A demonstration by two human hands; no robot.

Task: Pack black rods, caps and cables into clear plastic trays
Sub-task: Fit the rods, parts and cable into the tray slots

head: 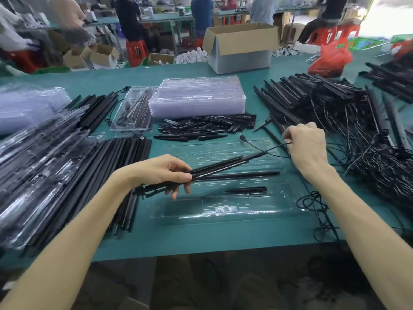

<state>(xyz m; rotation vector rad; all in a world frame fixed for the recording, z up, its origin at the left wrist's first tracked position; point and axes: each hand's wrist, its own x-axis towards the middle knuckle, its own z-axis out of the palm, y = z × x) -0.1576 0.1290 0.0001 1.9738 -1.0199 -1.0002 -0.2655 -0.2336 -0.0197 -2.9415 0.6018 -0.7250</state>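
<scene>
Fingers (182,176) of the left hand (161,171) gripped rods (219,163) above the tray (223,217); the right hand (306,148) pinched the cable (279,145). Cable slack could snag and unseat the tray's cap (245,189).

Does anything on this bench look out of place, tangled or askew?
A loose black cable lies in a tangle on the green table, right of the clear tray, its loops drooping over the near edge. Otherwise nothing stands out; the left hand grips rods and the right hand pinches a second cable.

One head-worn wide-angle view looks forward and down. It sits close above the green bench (223,238), near its front edge. Farther workstations show beyond.
</scene>
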